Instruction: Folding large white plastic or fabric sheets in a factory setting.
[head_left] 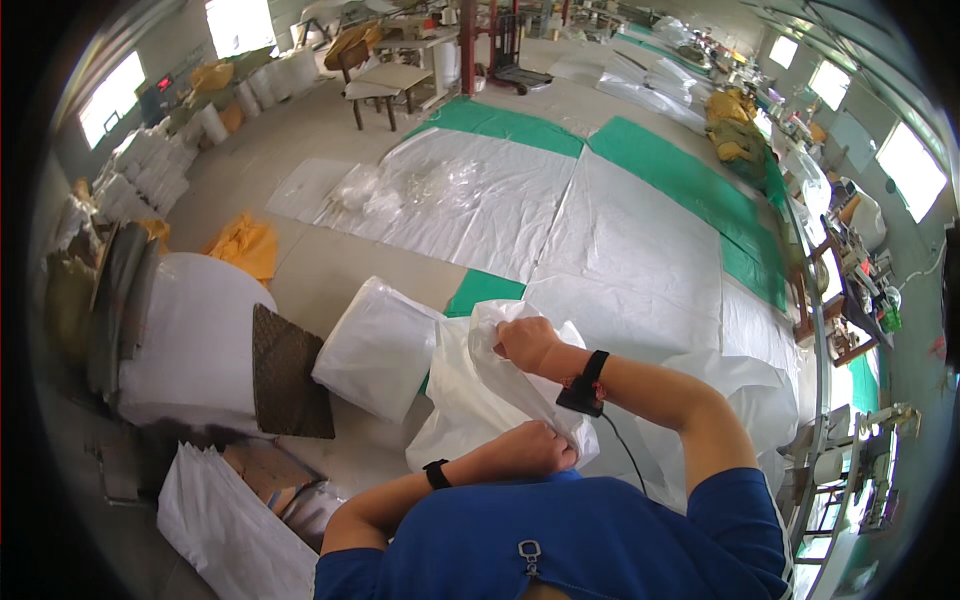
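Observation:
A crumpled white plastic bag (pixel 455 405) hangs in front of my body, its film bunched and creased. My right hand (pixel 527 342) is closed in a fist on its far upper part. Close to my chest, my left hand (pixel 540 447) is closed on the bag's near edge, fingertips partly hidden. Just left of the bag is a flat stack of white plastic bags (pixel 370 345). More loose white film (pixel 735 400) billows beside my right arm. Each wrist wears a black band; a cable runs down from the right one.
A large white roll (pixel 195 340) and a brown board (pixel 290 375) stand at the left, near a yellow sack (pixel 245 248). White bundled sheeting (pixel 225 525) lies lower left. White sheets (pixel 630 235) and green sheets (pixel 690 185) cover the floor ahead. A cluttered workbench (pixel 830 300) lines the right.

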